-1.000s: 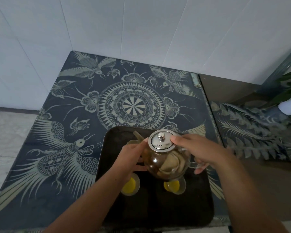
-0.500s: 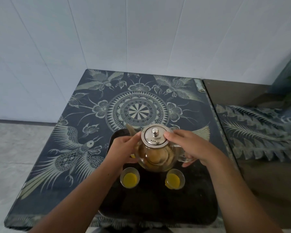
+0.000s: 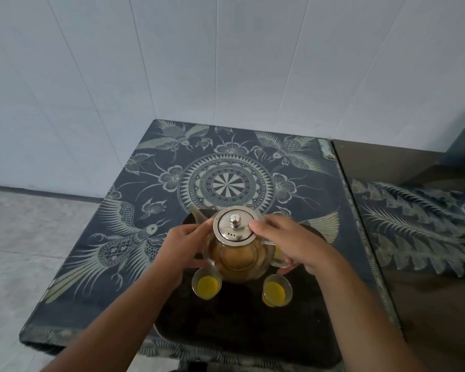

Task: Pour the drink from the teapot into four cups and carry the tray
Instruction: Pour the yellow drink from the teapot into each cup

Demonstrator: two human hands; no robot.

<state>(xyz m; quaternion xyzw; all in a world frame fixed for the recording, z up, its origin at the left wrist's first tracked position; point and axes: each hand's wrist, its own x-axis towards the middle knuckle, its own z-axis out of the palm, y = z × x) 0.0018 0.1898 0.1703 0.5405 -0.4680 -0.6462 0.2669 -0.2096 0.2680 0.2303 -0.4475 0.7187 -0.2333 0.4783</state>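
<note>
A glass teapot (image 3: 236, 257) with a steel lid and amber drink stands upright over the middle of a dark tray (image 3: 242, 326), spout pointing far left. My left hand (image 3: 184, 248) presses against its left side. My right hand (image 3: 290, 241) grips the handle on the right, thumb touching the lid's rim. Two small glass cups of yellow drink sit on the tray in front of the pot, one at the left (image 3: 206, 287) and one at the right (image 3: 276, 290). A third yellow cup (image 3: 277, 252) peeks out under my right hand. Anything behind the pot is hidden.
The tray lies on a dark table (image 3: 156, 200) patterned with birds and a central medallion, set against a white tiled wall. A second dark surface with a leaf-pattern cloth (image 3: 414, 232) adjoins on the right. Pale floor tiles (image 3: 19, 251) lie to the left.
The teapot has come from a tilt to upright between my hands. My head has drawn back and up, so the table looks smaller and more wall shows.
</note>
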